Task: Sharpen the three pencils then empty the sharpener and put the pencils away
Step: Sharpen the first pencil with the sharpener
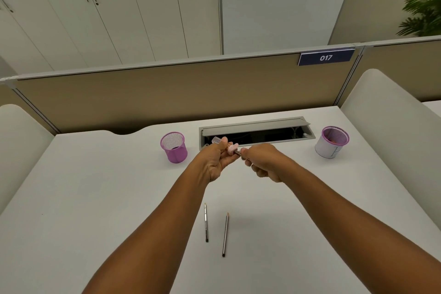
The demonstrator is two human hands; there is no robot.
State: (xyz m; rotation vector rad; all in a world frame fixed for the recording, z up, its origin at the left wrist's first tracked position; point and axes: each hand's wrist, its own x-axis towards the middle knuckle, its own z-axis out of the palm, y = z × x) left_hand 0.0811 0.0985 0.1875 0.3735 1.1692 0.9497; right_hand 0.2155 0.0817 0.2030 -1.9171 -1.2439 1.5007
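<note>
Toward the far edge of the surface [95, 186], on the left, stands the purple mesh cup [174, 148]; it looks empty, and if it is meant for the pencils, a careless drop could tip something so light. My left hand [218, 162] grips the pink sharpener [230, 149], its clear shavings case sticking out past my thumb, and my right hand [262, 162] is clenched round the pencil [238, 152], of which only a short dark stretch shows between my fingers and the sharpener. I judge I am mid-twist here. If I push in at an angle or twist too hard the lead could snap inside the blade, and if my left grip squeezes the case it could pop loose and spill shavings into the open cable slot [256, 133] right behind my hands. Near the front edge lie the other two pencils [206, 222], side by side but apart, tips pointing away from me; a dragged forearm could roll them off. Far right stands the second purple cup [333, 142], wrapped in white paper, with something orange-brown inside, perhaps shavings, though I cannot tell.
</note>
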